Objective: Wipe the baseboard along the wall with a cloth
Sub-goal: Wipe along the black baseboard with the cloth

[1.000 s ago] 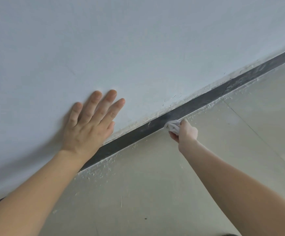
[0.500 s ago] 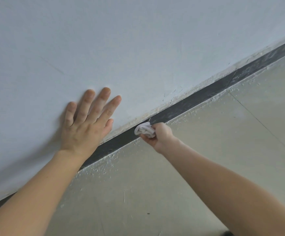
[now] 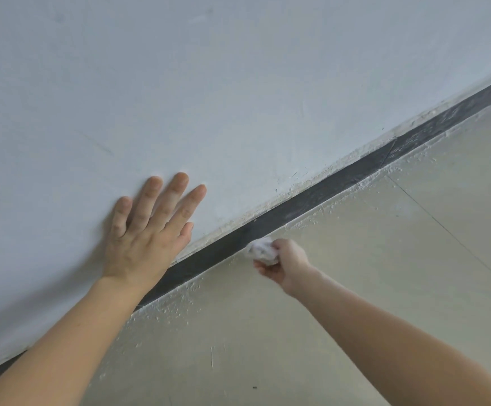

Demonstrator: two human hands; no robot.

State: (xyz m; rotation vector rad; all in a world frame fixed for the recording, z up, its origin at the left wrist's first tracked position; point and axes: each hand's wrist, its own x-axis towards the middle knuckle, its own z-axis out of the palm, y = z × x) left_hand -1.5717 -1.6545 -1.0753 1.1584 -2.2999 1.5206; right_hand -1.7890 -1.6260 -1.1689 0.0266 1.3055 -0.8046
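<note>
A dark grey baseboard (image 3: 320,194) runs diagonally from lower left to upper right between the pale wall and the floor. My right hand (image 3: 285,265) is closed around a crumpled white cloth (image 3: 260,249), which presses against the lower edge of the baseboard near the middle of the view. My left hand (image 3: 147,232) lies flat on the wall just above the baseboard, fingers spread, holding nothing. Its wrist covers a short stretch of the baseboard.
The white wall (image 3: 238,83) fills the upper half. A beige tiled floor (image 3: 355,288) with a thin grout line fills the lower right. White plaster crumbs and dust (image 3: 177,303) lie along the floor next to the baseboard.
My right hand slid the cloth leftward along the baseboard from one second ago to half a second ago, and has stayed about there since. My left hand stays planted on the wall.
</note>
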